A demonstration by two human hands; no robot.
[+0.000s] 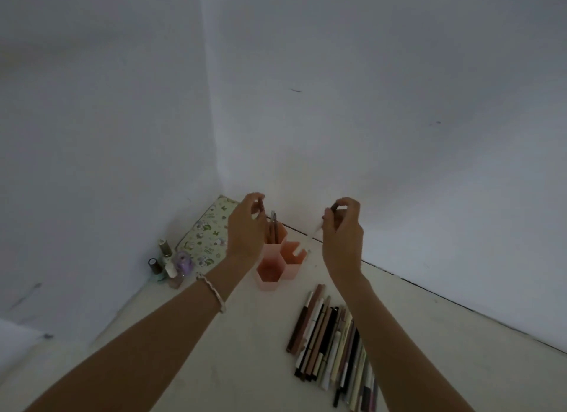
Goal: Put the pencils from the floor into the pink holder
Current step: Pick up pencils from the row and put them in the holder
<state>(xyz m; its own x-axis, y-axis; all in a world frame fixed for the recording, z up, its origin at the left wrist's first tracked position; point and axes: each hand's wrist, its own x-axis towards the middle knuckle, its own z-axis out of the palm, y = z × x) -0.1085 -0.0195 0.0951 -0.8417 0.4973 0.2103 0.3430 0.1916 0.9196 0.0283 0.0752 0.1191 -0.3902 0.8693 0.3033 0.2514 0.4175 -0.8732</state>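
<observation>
The pink holder [291, 269], made of three hexagonal cups, stands on the pale floor near the corner of the walls. Two pencils [273, 229] stand upright in its tallest back cup. My left hand [245, 227] hovers just left of their tops, with finger and thumb loosely apart and nothing seen between them. To the right of the holder and above the floor, my right hand [342, 230] pinches a pencil [319, 229] with a dark top end and a white lower end. Several more pencils [331, 344] lie in a pile on the floor under my right forearm.
A floral pouch [205, 232] leans in the corner behind the holder. Several small nail polish bottles [168, 265] stand left of it by the wall. White walls close in at left and back. A bracelet [211, 292] sits on my left wrist.
</observation>
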